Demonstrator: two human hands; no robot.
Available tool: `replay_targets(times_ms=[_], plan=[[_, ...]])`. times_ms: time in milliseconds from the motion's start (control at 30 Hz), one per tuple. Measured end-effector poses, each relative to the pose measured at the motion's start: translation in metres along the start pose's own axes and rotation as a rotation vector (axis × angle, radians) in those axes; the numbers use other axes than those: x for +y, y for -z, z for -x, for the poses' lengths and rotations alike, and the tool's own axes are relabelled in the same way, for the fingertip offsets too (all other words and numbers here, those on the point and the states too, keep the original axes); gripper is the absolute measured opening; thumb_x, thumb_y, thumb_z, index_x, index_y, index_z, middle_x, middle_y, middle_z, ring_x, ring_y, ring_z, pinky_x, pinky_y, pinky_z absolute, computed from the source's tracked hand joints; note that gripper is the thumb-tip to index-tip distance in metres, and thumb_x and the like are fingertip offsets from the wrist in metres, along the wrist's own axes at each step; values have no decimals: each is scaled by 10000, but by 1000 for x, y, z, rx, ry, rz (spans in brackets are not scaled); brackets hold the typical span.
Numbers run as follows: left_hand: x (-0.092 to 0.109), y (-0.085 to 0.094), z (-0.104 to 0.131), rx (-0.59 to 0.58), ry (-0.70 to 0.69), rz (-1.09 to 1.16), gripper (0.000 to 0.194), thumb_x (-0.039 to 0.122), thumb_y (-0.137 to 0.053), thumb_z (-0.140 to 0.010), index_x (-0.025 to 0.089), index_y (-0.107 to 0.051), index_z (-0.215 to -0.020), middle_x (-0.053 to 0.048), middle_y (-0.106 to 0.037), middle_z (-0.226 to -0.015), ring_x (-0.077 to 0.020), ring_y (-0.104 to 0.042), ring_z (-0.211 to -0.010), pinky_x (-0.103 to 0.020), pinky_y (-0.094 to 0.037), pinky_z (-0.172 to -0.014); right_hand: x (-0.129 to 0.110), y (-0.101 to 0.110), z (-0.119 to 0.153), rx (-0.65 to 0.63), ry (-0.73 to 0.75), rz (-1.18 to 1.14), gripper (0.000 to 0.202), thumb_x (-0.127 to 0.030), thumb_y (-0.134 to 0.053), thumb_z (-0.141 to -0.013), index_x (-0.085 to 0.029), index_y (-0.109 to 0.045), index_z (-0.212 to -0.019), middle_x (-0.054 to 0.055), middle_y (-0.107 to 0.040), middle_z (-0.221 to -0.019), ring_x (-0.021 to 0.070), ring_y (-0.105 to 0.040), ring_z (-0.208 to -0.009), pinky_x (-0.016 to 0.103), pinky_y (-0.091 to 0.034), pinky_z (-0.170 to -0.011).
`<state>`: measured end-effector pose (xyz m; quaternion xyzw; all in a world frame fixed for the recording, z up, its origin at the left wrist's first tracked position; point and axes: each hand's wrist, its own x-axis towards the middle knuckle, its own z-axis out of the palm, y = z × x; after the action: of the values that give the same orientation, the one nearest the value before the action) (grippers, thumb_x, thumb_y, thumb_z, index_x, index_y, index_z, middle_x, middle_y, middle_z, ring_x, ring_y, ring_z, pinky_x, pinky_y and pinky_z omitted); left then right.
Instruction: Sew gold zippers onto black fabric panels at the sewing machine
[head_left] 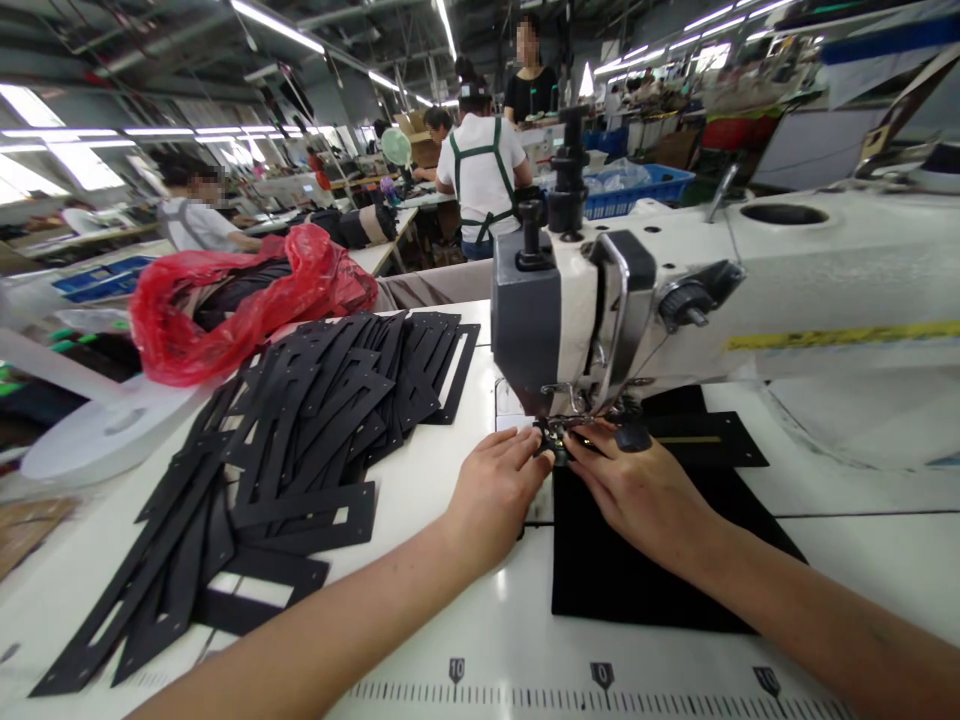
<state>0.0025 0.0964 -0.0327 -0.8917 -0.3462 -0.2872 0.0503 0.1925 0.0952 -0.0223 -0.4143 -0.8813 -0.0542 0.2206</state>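
A sewing machine head (559,320) stands over a dark black fabric panel (622,570) on the white table. On the panel lies a black slotted piece (739,440), its left end under the presser foot. My left hand (499,490) is closed at the piece's left end beside the needle, thumb and fingertips drawn together on it. From the right, my right hand (645,490) bears on the same piece, fingers closed and tips close to the foot. The exact grip of the fingertips is partly hidden. To the left spreads a heap of black slotted pieces (315,400).
A red plastic bag (202,310) with dark contents lies behind the heap. At left is a round white base (112,430). A ruler scale (525,692) runs along the table's front. Several people work beyond, near a blue crate (637,190).
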Motion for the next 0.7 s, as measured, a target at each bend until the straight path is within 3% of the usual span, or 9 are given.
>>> replay_targets(times_ms=[433,700], plan=[[-8,-4,-8,46,-7,8,187,155,-455,-903,130,-639,-880,-104,-686,-943,-211,-651,-922,-361,-507,-860,7,-5,-7,26,8,0,217,-114,-402,-882,-167,-612,-900,80,-667,-965,210,-617,-866,353,-470,-792],[-8,-6,-10,83,15,39,172,140,-471,-894,136,-636,-843,-96,-689,-931,-200,-652,-907,-347,-509,-845,11,-9,-5,70,40,-1,234,-147,-391,-905,-180,-613,-971,61,-673,-957,191,-623,-851,340,-458,-797]])
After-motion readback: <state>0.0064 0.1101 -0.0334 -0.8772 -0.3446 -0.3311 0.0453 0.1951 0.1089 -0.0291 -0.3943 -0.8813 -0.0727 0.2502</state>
